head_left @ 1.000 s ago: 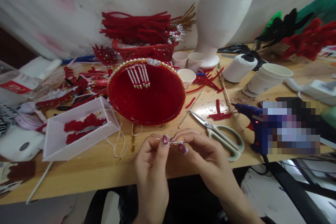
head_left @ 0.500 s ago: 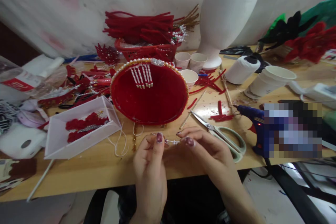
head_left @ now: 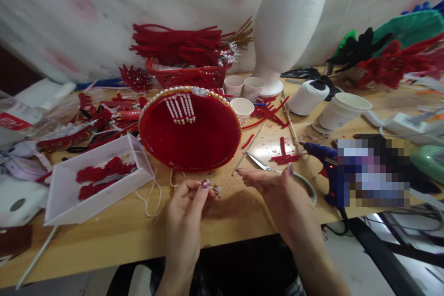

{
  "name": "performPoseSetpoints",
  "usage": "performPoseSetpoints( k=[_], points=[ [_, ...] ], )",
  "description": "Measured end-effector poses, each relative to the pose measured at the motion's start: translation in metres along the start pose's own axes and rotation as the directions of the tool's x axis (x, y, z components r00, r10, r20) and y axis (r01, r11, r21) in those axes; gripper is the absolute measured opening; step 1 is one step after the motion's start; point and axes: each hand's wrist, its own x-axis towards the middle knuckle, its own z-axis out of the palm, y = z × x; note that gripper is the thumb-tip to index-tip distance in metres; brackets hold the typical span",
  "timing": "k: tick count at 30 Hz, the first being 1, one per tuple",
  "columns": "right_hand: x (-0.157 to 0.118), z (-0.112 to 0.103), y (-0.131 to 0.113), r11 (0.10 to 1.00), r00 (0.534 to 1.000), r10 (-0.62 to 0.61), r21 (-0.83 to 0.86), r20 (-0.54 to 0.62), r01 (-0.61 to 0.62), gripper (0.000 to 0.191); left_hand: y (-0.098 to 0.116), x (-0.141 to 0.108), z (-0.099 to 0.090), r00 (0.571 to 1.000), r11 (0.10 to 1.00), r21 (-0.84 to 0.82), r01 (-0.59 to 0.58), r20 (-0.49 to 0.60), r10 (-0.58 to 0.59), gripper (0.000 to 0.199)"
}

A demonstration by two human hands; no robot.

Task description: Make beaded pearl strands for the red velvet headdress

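Observation:
My left hand (head_left: 185,217) pinches a thin strand between thumb and fingertips. Small clear beads (head_left: 217,189) cluster just past the fingertips; whether the strand is thread or wire I cannot tell. Apart from it, my right hand (head_left: 282,203) is open, fingers stretched out and thumb raised, with nothing in it. It covers much of the scissors (head_left: 258,161), whose blades and a bit of pale green handle show. Beyond my hands stands a red velvet headpiece (head_left: 190,143) with a pearl-trimmed rim and several short hanging bead strings (head_left: 181,110).
A white box (head_left: 100,210) with red trimmings lies at left, loose white thread (head_left: 152,194) beside it. A blue glue gun (head_left: 324,159) stands at right. Paper cups (head_left: 242,109), a thread spool (head_left: 308,97), a foam head (head_left: 289,27) and a red basket (head_left: 187,76) stand behind.
My right hand has let go of the beaded strand, drawn off to the right and opened. My left hand keeps its pinch. The whole view has shifted a little.

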Motion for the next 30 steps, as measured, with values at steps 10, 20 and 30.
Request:
performPoseSetpoints(
  k=[10, 20, 30],
  points=[
    [-0.006, 0.003, -0.003, 0.995, 0.985, 0.097, -0.047, 0.140, -0.091, 0.070, 0.000, -0.007, -0.003, 0.992, 0.997, -0.011, 0.074, 0.101, -0.072, 0.025],
    [-0.009, 0.002, -0.005, 0.999, 0.998, 0.036, 0.031, -0.049, -0.035, 0.015, 0.007, -0.007, 0.007, 0.997, 0.982, -0.172, 0.072, 0.030, -0.068, 0.030],
    [-0.013, 0.018, 0.004, 0.967, 0.992, 0.090, -0.247, 0.091, -0.065, 0.017, 0.010, -0.012, 0.012, 1.000, 0.980, -0.200, 0.024, 0.018, -0.020, 0.028]
  ],
)
